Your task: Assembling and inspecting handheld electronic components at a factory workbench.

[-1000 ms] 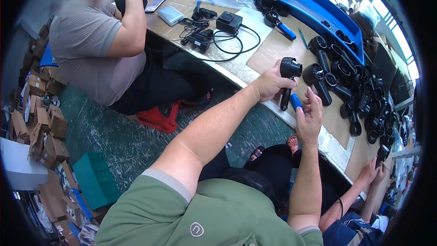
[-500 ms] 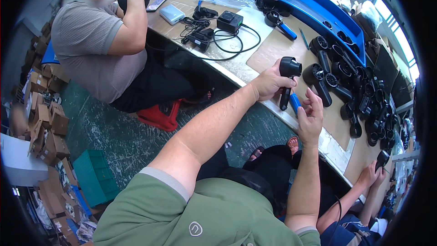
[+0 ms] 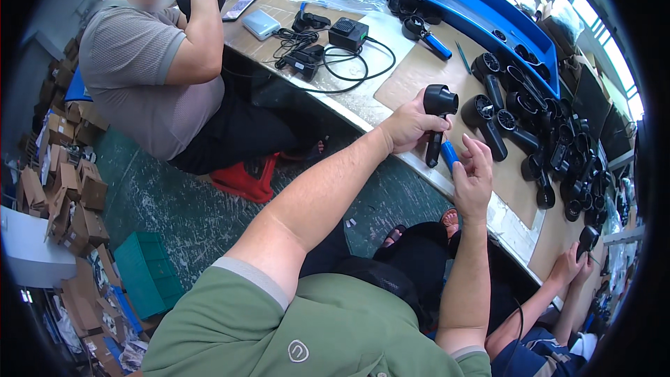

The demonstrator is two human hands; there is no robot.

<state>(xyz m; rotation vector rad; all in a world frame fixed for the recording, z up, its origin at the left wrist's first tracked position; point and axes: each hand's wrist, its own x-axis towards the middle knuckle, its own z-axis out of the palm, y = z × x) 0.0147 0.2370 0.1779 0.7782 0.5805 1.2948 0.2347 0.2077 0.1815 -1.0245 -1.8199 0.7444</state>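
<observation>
My left hand (image 3: 412, 126) is closed round a black handheld fan part (image 3: 441, 100), its round head up and a narrow black handle hanging below the fingers. Close beside that handle is a slim blue cylinder (image 3: 449, 153), which looks like a battery. Its lower end meets the thumb of my right hand (image 3: 474, 185), whose other fingers are bent and spread above; the exact grip is partly hidden. Just beyond my hands, several black fans (image 3: 485, 108) lie on the brown work surface (image 3: 405, 87).
Black fan parts (image 3: 562, 146) are heaped at right, beside a long blue tray (image 3: 481, 28). A fan with a blue cylinder (image 3: 436, 45), a charger (image 3: 347, 33) and cables lie farther back. One co-worker (image 3: 146, 77) sits at left; another person's hands (image 3: 569, 269) work at lower right.
Both my hands keep nearly the same pose around the fan part and blue cylinder. The whole view has shifted slightly. At lower right, the other person's black piece has tilted.
</observation>
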